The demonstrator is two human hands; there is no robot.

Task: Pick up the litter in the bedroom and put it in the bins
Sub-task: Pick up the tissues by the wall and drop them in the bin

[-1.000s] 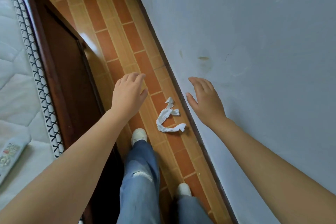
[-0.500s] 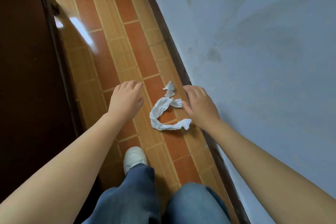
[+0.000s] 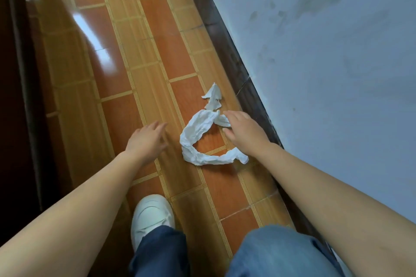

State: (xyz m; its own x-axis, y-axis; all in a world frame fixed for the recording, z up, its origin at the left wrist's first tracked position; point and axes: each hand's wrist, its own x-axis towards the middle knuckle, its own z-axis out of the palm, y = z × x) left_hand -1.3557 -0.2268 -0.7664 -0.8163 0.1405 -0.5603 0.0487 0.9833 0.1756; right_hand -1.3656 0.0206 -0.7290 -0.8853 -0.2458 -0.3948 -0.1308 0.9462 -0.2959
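Now that the right hand [image 3: 244, 134] has dropped onto the twisted tissue [image 3: 198, 139], fingers spread and touching its upper end, pickup looks imminent; the left hand [image 3: 146, 140] hovers open beside it.

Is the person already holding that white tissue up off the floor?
No. The twisted white tissue lies flat on the tiled floor, with the right hand just reaching its upper end.

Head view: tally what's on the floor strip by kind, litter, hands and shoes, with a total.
Twisted white tissue, litter: 1
Bare hands, left hand and right hand: 2
White shoe: 1
Total: 4
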